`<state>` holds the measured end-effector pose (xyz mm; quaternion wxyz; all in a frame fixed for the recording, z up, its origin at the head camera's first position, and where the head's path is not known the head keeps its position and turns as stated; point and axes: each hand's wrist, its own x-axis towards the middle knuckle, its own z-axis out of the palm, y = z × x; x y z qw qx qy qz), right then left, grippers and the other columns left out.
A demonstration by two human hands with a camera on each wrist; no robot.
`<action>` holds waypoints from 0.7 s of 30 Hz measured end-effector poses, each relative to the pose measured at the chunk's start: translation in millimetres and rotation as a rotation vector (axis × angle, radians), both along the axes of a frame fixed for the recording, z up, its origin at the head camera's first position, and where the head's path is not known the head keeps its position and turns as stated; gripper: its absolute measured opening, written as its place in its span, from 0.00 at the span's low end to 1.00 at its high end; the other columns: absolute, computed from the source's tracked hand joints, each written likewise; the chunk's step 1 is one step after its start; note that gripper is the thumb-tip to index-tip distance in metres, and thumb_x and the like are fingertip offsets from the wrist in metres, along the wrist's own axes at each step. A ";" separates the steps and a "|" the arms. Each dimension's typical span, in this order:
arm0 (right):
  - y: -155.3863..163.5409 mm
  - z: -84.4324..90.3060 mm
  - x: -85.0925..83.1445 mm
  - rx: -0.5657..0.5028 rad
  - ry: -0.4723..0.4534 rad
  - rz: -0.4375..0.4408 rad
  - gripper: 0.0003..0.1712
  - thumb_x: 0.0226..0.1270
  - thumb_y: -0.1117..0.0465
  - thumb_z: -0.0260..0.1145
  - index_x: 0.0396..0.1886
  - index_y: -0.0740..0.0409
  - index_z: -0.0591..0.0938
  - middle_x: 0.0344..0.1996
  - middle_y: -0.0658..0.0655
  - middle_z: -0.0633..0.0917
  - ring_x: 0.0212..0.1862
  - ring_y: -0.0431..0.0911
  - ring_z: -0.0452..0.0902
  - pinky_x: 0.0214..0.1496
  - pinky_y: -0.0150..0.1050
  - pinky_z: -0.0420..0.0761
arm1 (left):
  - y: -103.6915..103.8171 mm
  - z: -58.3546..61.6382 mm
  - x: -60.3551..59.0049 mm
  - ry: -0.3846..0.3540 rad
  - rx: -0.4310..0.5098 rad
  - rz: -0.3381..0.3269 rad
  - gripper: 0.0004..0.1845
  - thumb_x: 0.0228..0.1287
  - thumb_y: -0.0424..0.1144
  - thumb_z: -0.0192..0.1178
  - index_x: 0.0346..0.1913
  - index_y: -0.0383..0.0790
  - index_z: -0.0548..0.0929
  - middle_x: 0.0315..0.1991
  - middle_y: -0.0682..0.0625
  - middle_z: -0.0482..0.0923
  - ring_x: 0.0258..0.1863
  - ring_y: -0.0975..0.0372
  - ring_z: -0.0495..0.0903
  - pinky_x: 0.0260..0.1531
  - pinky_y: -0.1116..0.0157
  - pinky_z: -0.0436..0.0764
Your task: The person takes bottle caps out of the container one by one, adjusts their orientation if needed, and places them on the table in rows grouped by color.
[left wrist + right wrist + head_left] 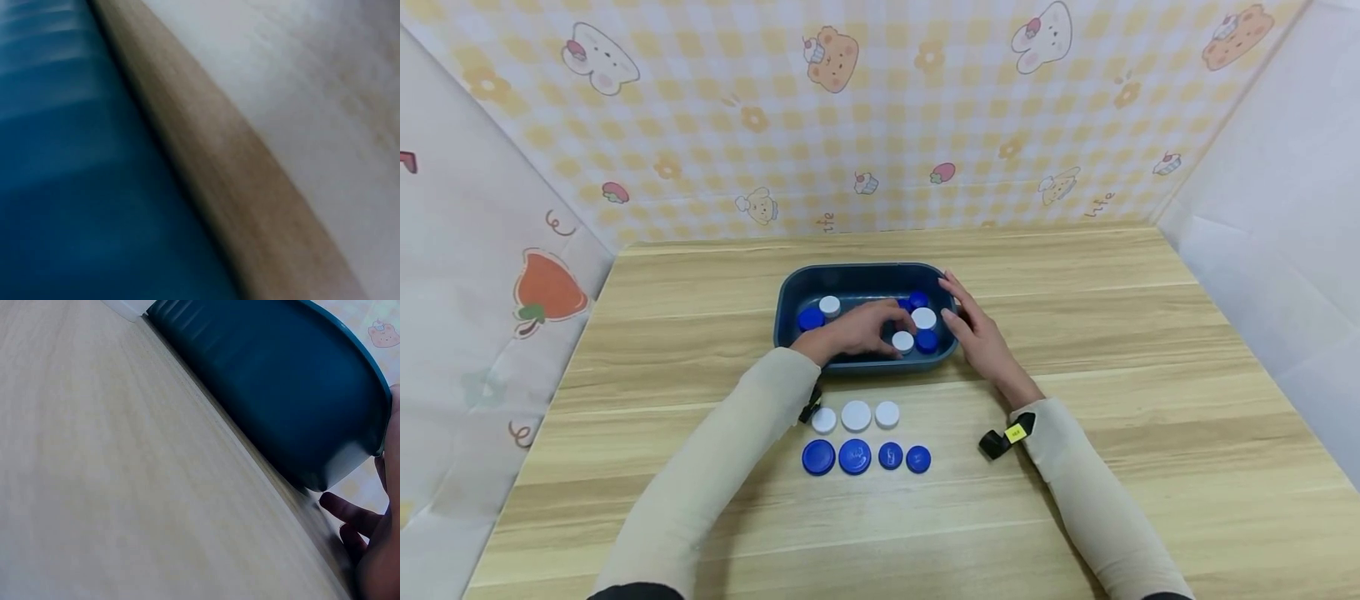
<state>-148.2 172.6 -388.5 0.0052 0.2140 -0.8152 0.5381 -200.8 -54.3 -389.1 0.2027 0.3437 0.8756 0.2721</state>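
A dark blue plastic basin stands on the table with several blue and white bottle caps inside. My left hand reaches down into it, thumb and fingers curled around a white bottle cap at their tips. Close by lie a larger white cap and a blue cap. At the basin's right end, my right hand touches the rim with fingers extended. In the right wrist view, its fingers show beside the basin's outer wall. Only the basin's side shows, blurred, in the left wrist view.
In front of the basin, white caps form one row and blue caps a second row nearer me. Further left inside the basin are another white cap and blue cap. A patterned cloth wall rises behind the table.
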 end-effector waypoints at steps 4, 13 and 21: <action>0.2 0.4 0.2 -0.003 -0.001 0.001 0.27 0.76 0.63 0.50 0.72 0.60 0.61 0.74 0.57 0.54 0.71 0.54 0.54 0.66 0.55 0.58 | 1.0 0.2 0.6 -0.005 0.010 0.010 0.17 0.57 0.39 0.70 0.51 0.48 0.82 0.50 0.50 0.74 0.46 0.59 0.71 0.49 0.62 0.72; 0.9 -0.9 1.3 -0.011 -0.013 -0.003 0.27 0.76 0.63 0.50 0.72 0.59 0.61 0.74 0.55 0.54 0.70 0.54 0.56 0.66 0.55 0.58 | -0.7 2.2 -0.5 -0.089 0.066 0.031 0.17 0.56 0.38 0.70 0.50 0.47 0.83 0.45 0.53 0.77 0.32 0.59 0.73 0.33 0.67 0.74; 0.7 -0.2 1.0 -0.013 -0.016 -0.003 0.27 0.76 0.62 0.50 0.72 0.58 0.61 0.74 0.54 0.54 0.68 0.55 0.59 0.66 0.55 0.60 | -4.7 8.0 1.6 -0.119 0.094 0.057 0.17 0.58 0.39 0.69 0.51 0.49 0.82 0.41 0.52 0.75 0.31 0.58 0.72 0.31 0.67 0.73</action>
